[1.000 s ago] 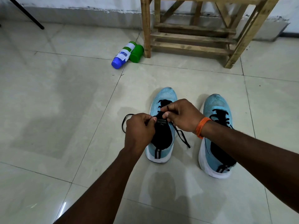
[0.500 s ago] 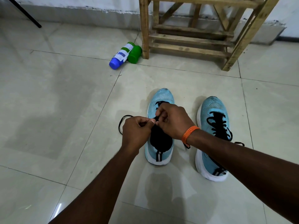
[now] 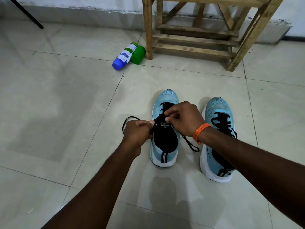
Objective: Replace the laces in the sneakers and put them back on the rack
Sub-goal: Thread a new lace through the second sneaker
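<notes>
Above the light-blue mesh sneaker [image 3: 166,99], the thin black lace [image 3: 130,117] is still pinched by the left hand [image 3: 137,132] and the right hand [image 3: 185,119], now drawn slightly apart; lacing seems unfinished.

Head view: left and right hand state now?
Left hand: closed, pinching the black lace at the sneaker tongue.
Right hand: closed, pinching the same lace.
</notes>
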